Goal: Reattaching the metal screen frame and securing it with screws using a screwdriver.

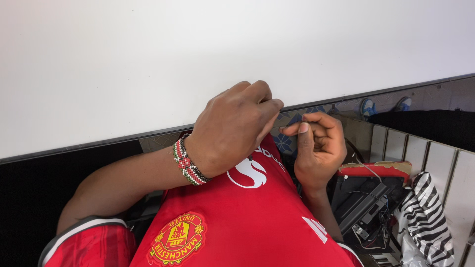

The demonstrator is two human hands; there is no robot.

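The tiny thing could slip and drop down by the red shirt [257, 222], because the left hand [232, 131] and the right hand [319, 143] both pinched with closed fingertips at the white table [148, 64] edge, and I could not tell what they held.

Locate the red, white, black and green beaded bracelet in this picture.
In the head view, the beaded bracelet circles the left hand's wrist, left of centre, above the red jersey and below the white table edge.
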